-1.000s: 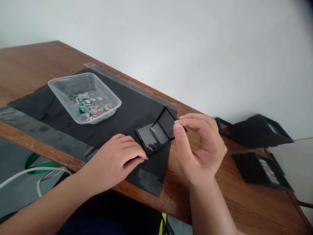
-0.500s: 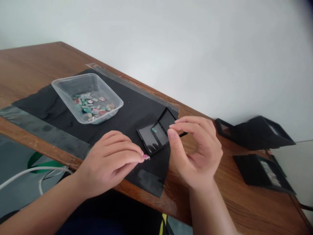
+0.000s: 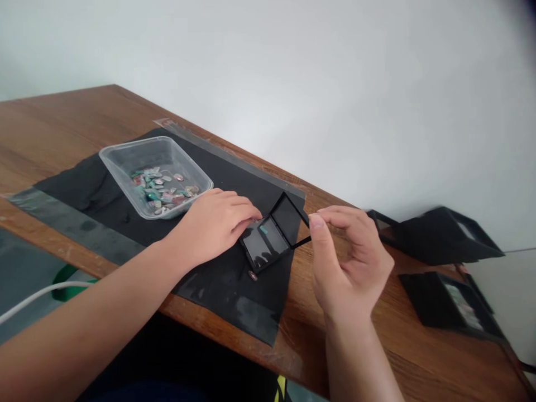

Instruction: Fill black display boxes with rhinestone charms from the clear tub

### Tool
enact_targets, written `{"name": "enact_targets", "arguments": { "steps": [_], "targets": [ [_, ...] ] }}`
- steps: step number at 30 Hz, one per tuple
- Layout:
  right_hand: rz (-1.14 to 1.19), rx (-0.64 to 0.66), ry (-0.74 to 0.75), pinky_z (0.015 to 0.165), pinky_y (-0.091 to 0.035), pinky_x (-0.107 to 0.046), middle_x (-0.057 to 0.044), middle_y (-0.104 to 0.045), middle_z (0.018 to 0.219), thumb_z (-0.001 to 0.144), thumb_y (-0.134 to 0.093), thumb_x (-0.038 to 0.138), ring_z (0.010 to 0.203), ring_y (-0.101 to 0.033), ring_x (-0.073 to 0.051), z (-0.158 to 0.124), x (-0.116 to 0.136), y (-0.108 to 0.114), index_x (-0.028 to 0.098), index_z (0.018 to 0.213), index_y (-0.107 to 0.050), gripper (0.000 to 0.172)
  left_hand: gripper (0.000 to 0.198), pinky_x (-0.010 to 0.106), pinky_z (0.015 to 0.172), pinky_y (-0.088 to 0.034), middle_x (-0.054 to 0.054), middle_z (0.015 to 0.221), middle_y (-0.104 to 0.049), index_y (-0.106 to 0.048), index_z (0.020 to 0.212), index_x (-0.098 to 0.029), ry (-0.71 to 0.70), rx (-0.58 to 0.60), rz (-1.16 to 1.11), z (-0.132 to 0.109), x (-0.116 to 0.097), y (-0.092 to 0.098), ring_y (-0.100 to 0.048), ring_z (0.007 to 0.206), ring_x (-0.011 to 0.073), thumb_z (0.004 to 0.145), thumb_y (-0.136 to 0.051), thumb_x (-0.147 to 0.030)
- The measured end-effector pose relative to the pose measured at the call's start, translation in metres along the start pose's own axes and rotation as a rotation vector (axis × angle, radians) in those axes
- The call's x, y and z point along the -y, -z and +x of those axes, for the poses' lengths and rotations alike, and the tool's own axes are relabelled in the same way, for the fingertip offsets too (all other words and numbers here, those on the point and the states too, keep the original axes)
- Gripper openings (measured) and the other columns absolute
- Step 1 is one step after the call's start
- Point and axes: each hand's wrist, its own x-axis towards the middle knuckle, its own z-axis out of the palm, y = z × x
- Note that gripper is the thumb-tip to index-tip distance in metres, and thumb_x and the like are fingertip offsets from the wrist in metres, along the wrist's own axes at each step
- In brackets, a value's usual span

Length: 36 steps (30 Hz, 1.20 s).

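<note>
A hinged black display case (image 3: 268, 267) with clear film panes stands open on a black mat (image 3: 218, 287), one small green piece (image 3: 263, 229) lying on its lower pane. At the far left rim of this case, my left hand (image 3: 224, 220) has its fingers bent together and gripping the edge; the fingertips are partly hidden. My right hand (image 3: 349, 257) pinches the raised lid (image 3: 288, 215) near its right corner between thumb and fingers. A small pinkish gem-like piece (image 3: 253, 276) rests on the mat just in front of the case, touched by neither hand.
Left of the case sits a clear plastic tub (image 3: 119, 187) with many coloured chips (image 3: 161, 190). More black cases (image 3: 446, 234) lie to the right, one (image 3: 456, 307) with pale pieces inside. A white wall (image 3: 335, 100) borders the wooden table (image 3: 62, 120).
My left hand has let go of the colourful small piece and moved up and right to the case's far left rim. My right hand has shifted slightly right, and the lid leans further open.
</note>
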Motion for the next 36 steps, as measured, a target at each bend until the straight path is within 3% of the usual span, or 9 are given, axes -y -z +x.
{"name": "enact_targets", "arguments": {
  "steps": [4,13,18,23,36],
  "targets": [
    [0.023,0.015,-0.007,0.083,-0.049,-0.042,-0.003,-0.068,0.088,0.087,-0.067,0.017,0.085,-0.064,-0.022,0.001,0.001,0.002,0.022,0.082,-0.067,0.007,0.021,0.036,0.083,-0.047,0.003,0.105,-0.077,-0.071,0.105,-0.021,0.001,0.059,-0.043,-0.007,0.003,-0.009,-0.069,0.094,0.0221,0.098,-0.052,-0.017],
    [0.006,0.068,0.026,0.084,-0.049,-0.041,-0.003,-0.069,0.09,0.087,-0.068,0.015,0.089,-0.065,-0.022,0.0,0.0,0.003,0.022,0.085,-0.068,0.007,0.021,0.035,0.08,-0.046,0.002,0.098,-0.077,-0.073,0.097,-0.021,-0.009,0.092,-0.116,-0.006,-0.005,-0.012,-0.069,0.092,0.0206,0.093,-0.054,-0.013],
    [-0.1,0.137,0.165,0.087,-0.048,-0.042,-0.003,-0.071,0.092,0.085,-0.069,0.015,0.089,-0.065,-0.021,0.002,0.003,0.003,0.021,0.087,-0.07,0.007,0.017,0.037,0.084,-0.047,0.001,0.096,-0.077,-0.073,0.097,-0.023,0.042,0.123,-0.189,-0.008,-0.005,-0.009,-0.068,0.093,0.0216,0.088,-0.059,-0.016],
    [-0.06,0.195,0.248,0.086,-0.049,-0.042,-0.005,-0.072,0.094,0.083,-0.069,0.012,0.09,-0.065,-0.021,0.001,0.01,0.004,0.02,0.089,-0.071,0.011,0.016,0.034,0.082,-0.05,0.001,0.092,-0.074,-0.071,0.1,-0.023,0.149,0.158,-0.325,-0.009,-0.005,-0.004,-0.067,0.089,0.0197,0.085,-0.067,-0.025],
    [-0.03,0.247,0.231,0.09,-0.05,-0.043,-0.004,-0.072,0.097,0.084,-0.068,0.012,0.092,-0.066,-0.02,-0.002,0.013,0.002,0.021,0.09,-0.07,0.011,0.011,0.036,0.075,-0.045,0.0,0.086,-0.07,-0.069,0.096,-0.023,0.19,0.114,-0.212,-0.003,-0.012,-0.02,-0.064,0.085,0.0224,0.087,-0.063,-0.022]
  ]
}}
